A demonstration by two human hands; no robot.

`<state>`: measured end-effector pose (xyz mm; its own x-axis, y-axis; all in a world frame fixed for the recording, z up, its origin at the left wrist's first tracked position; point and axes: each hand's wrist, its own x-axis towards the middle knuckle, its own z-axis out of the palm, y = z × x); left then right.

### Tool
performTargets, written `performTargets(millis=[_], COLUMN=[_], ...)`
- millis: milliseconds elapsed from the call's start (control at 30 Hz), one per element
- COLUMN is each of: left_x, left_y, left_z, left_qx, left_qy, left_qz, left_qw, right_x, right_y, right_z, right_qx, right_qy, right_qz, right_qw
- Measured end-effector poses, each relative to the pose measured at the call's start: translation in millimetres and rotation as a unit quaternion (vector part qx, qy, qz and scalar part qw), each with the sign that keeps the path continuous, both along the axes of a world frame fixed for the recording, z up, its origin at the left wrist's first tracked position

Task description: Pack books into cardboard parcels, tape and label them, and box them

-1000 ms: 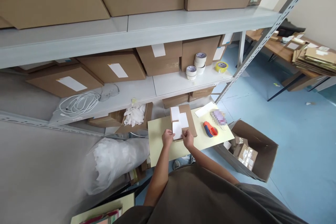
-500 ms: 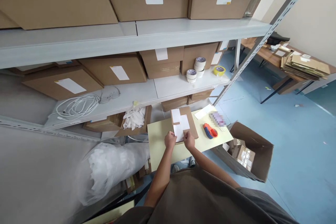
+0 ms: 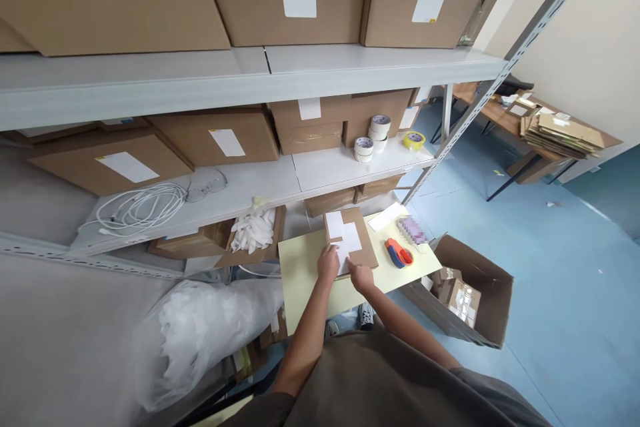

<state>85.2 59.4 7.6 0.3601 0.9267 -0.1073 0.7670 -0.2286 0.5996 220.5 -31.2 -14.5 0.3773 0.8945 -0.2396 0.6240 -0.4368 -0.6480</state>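
Note:
A flat brown cardboard box (image 3: pixel 367 250) lies on a pale yellow board tabletop in front of me. White paper labels (image 3: pixel 352 236) cover part of its top, and one white strip runs down to its near edge. My left hand (image 3: pixel 328 263) rests on the left side of that strip, fingers stretched forward against it. At the strip's lower right, my right hand (image 3: pixel 361 276) presses with an extended digit; its other fingers are partly hidden. Right of the box are a red and blue tape dispenser (image 3: pixel 399 253), a blurred purple item (image 3: pixel 412 229) and a white paper slip (image 3: pixel 384 217).
Grey shelving (image 3: pixel 350 70) with large cartons rises ahead. Tape rolls (image 3: pixel 364 149) and a coiled white cable (image 3: pixel 140 207) sit on its middle level. An open carton (image 3: pixel 493 300) with small boxes stands right of the yellow tabletop (image 3: pixel 300 280). A plastic bag (image 3: pixel 215 327) is at left.
Both hands were pinching the near end of the white strip; now the left has slid forward along it and the right presses on it. The view has shifted slightly.

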Motion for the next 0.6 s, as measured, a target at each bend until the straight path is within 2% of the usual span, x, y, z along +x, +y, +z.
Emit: performTargets(millis=[133, 200, 300, 467, 533, 600], left_x=[10.1, 7.8, -1.9, -40.3, -67.9, -97.5], left_y=[-7.1, -9.9, -8.6, 7.9, 14.6, 16.7], left_z=[-25.4, -39.4, -55.3, -66.7, -68.1, -67.8], left_qx=[0.038, 0.059, 0.061, -0.002, -0.033, -0.059], left_qy=[0.051, 0.074, 0.056, -0.038, -0.081, -0.133], left_qz=[-0.067, -0.088, -0.100, -0.081, -0.052, 0.014], left_qw=[0.996, 0.992, 0.992, 0.996, 0.995, 0.989], right_x=[6.5, 16.8, 40.1, 80.4, 86.8, 82.4], right_y=[0.3, -3.2, -12.6, -18.8, -13.7, -5.1], right_z=[6.4, 9.5, 10.7, 2.6, -4.2, -12.9], right_qx=[-0.052, -0.055, -0.026, 0.029, 0.043, 0.037], right_qy=[-0.044, -0.075, -0.078, -0.019, 0.023, 0.083], right_qz=[0.059, 0.059, -0.002, -0.136, -0.166, -0.181], right_qw=[0.996, 0.994, 0.997, 0.990, 0.985, 0.979])
